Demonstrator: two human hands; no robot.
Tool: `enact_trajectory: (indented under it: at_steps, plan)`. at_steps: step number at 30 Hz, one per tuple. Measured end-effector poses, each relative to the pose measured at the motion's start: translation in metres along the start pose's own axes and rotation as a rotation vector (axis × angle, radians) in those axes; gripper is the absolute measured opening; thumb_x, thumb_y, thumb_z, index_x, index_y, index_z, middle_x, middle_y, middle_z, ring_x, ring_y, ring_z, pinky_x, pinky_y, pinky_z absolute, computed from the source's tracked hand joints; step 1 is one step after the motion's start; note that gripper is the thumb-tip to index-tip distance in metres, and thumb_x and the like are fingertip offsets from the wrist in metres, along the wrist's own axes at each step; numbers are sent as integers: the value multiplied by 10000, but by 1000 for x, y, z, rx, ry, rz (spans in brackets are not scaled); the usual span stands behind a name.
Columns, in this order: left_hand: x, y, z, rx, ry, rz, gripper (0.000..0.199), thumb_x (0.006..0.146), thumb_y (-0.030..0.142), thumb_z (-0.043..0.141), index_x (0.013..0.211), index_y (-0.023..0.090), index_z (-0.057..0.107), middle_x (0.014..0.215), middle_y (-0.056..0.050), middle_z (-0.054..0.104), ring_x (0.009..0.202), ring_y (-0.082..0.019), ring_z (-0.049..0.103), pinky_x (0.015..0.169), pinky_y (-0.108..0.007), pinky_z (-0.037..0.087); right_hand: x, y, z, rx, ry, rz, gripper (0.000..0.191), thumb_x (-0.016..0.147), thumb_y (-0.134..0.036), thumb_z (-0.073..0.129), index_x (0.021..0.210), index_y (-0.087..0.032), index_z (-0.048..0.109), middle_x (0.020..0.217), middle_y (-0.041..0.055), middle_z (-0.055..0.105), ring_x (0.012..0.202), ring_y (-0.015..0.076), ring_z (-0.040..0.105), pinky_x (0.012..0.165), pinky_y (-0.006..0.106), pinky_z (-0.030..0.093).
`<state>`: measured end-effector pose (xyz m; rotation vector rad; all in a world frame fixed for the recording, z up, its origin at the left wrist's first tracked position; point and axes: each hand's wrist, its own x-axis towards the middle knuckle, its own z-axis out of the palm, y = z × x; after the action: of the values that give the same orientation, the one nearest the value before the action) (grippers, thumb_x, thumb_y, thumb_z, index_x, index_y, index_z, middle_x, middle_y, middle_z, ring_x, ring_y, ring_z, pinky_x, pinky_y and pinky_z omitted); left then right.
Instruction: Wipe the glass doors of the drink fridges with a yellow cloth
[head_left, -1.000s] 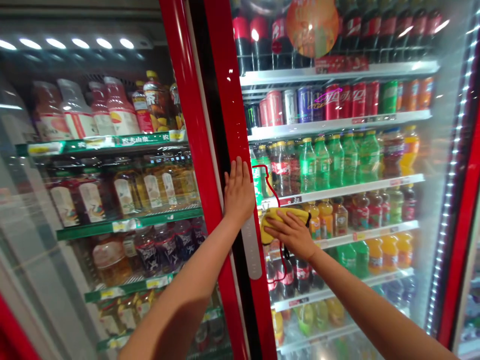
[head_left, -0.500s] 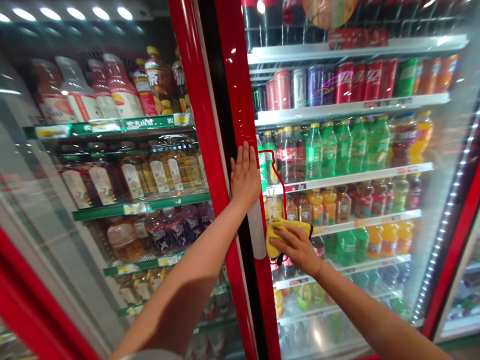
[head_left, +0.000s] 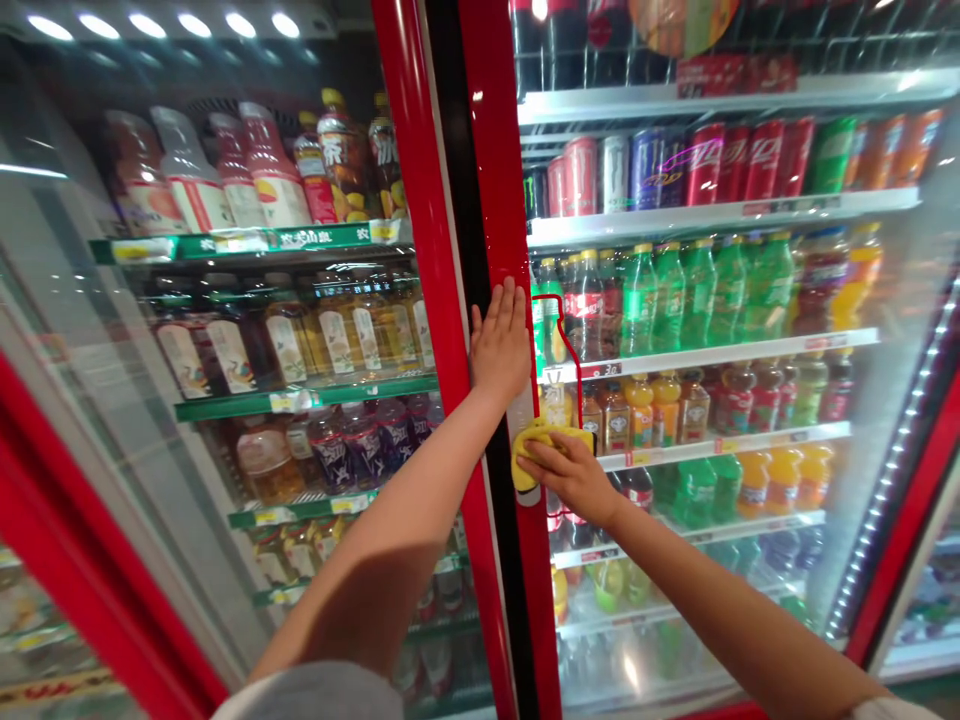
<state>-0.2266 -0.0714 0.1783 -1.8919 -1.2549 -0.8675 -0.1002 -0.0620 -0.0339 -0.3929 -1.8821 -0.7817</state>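
My left hand (head_left: pixel 501 340) lies flat with its fingers extended on the red door frame (head_left: pixel 491 150), above the light handle plate (head_left: pixel 529 495). Below it and to the right, my right hand (head_left: pixel 574 472) presses a yellow cloth (head_left: pixel 529 450) against that plate and the door edge. The cloth is bunched under my right fingers and covers much of the plate. A red outline on the glass runs beside both hands.
Behind the right glass door stand cans (head_left: pixel 705 165) and green bottles (head_left: pixel 697 285) on white shelves (head_left: pixel 720 215). Through the left door, more bottles (head_left: pixel 274 180) line green-edged shelves (head_left: pixel 300 400). Another red frame (head_left: pixel 82 540) slants at the lower left.
My right hand has moved the yellow cloth left, from the glass beside the handle plate onto the plate. My left hand stays on the frame. The view has shifted slightly.
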Motion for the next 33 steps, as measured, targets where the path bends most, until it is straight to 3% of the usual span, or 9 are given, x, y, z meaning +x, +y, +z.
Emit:
enact_trajectory:
  at_steps: [6,10,13,19,24,29,33]
  plan:
    - [4,-10,-21,20,-72,70,653,1011,144,331,1655,215,248,1739,-74,251,1614,-239,200,1326,-548,61,47,23,-10,-4,-91,147,495,1044,-189,508,1477,-421,571,1497,-41,614,1417,293,515,1153,556,513]
    - [5,-8,-27,36,-105,72,624,1016,156,326,1638,163,286,1737,-102,248,1610,-254,214,1321,-553,72,63,23,-9,23,-60,229,500,1046,-197,500,1496,-410,552,1555,-27,561,1478,310,447,1188,603,468]
    - [4,-3,-25,26,-105,49,623,1026,198,355,1640,142,271,1741,-121,228,1617,-263,186,1319,-552,47,42,9,-2,59,-37,224,478,1045,-186,502,1467,-394,585,1523,1,595,1464,306,466,1176,608,478]
    - [-2,5,-2,-54,-47,-8,681,1049,307,359,1672,157,129,1758,-127,136,1634,-250,73,1310,-539,4,-35,-34,22,132,-45,199,462,1016,-145,555,1425,-348,628,1402,58,686,1346,285,586,1111,554,544]
    - [-5,5,9,-67,-25,-41,715,1048,305,347,1680,169,39,1762,-128,104,1635,-240,21,1308,-535,-11,-74,-51,26,83,-63,80,387,1007,-187,591,1348,-343,688,1302,24,742,1186,251,673,992,456,604]
    - [-8,1,7,-68,-16,-11,707,1044,266,348,1679,188,48,1763,-112,107,1635,-235,36,1309,-550,6,-72,-28,0,-59,-118,-82,262,973,-210,649,1145,-358,780,1328,-36,736,1197,229,663,951,375,579]
    - [-11,-2,9,-61,9,-16,704,1034,228,353,1678,186,70,1758,-121,132,1632,-219,63,1317,-540,50,-38,21,-21,-169,-25,90,337,997,-161,562,1201,-328,772,1315,0,744,1240,269,641,987,436,566]
